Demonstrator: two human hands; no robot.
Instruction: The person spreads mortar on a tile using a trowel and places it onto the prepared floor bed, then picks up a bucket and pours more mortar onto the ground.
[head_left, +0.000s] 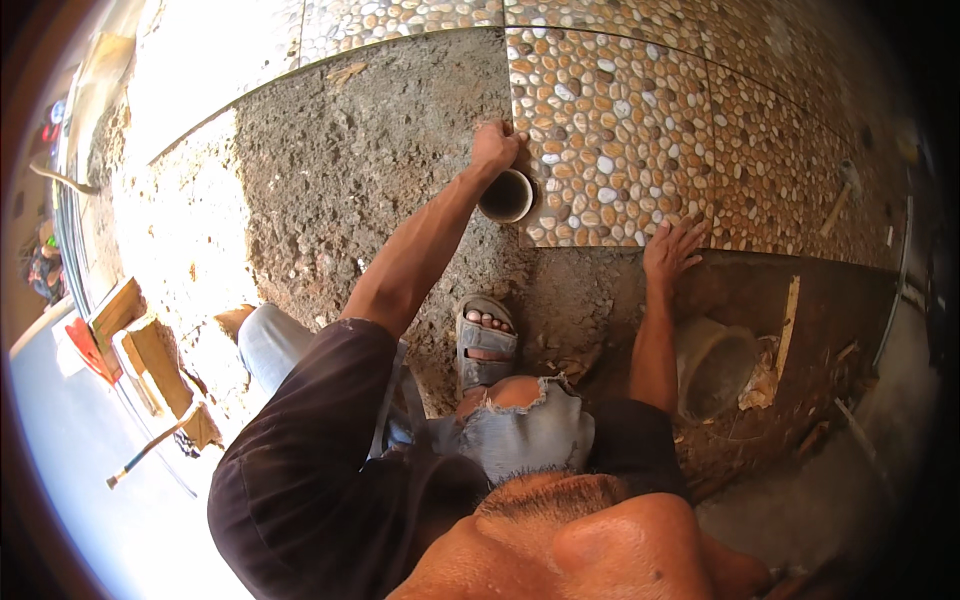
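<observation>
Pebble-patterned tile (612, 140), brown and white.

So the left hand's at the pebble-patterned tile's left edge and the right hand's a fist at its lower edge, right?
The fist is wrong: the head view shows the right hand spread open at the lower edge of the pebble-patterned tile. The left hand is at its left edge.

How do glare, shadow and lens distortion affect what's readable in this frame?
Head view: glare blows out the ground at far left; head view: shade dims the bucket at lower right, but both the left hand and right hand read clearly; head view: fisheye bends the tile rows' seams toward the dark rim.
</observation>
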